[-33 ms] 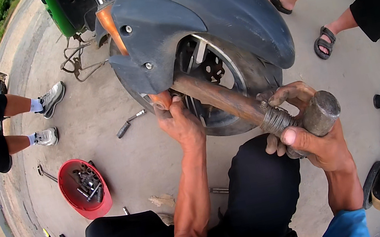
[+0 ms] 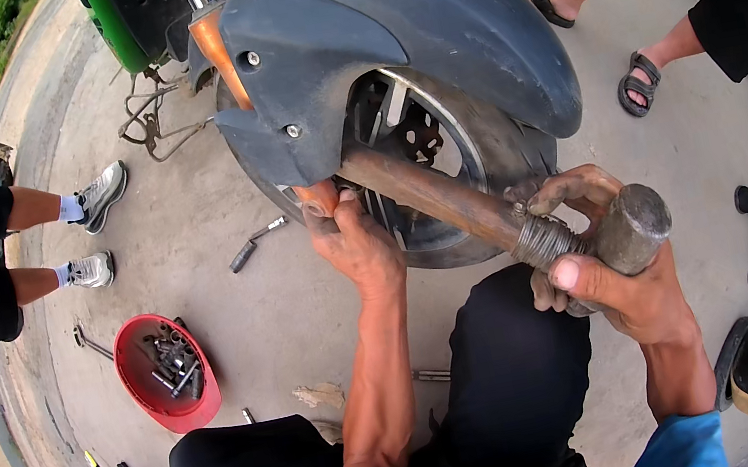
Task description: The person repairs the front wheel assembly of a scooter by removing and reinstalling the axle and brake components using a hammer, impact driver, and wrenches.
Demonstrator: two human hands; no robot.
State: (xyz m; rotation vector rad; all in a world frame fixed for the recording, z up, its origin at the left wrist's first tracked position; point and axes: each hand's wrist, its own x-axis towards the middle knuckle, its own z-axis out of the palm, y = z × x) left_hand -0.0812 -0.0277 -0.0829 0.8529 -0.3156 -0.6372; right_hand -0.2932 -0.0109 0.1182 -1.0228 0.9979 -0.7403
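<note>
While the big grey mudguard point(image 2: 416, 16) and front wheel point(image 2: 512, 137) are seen unmoved near 12 o'clock, only a tiny change is found below. At 11 o'clock, the orange fork leg point(image 2: 220, 56) is kept in place. The wood-handled hammer point(image 2: 447, 195) has been shifted a bit: its metal head is held at 3 o'clock, its handle pointed toward 10 o'clock. At 8 o'clock, sockets point(image 2: 178, 358) are kept in a red hard hat point(image 2: 202, 406). The hammer is gripped near its head by the right hand point(image 2: 633, 293), whose curled fingers have been moved slightly. Well apart from it, the left hand point(image 2: 359, 248) is put to the fork leg's bottom; whether that is squeezed cannot be told. So the work is judged hardly further on. At 9 o'clock, a socket wrench point(image 2: 245, 253) is left.
</note>
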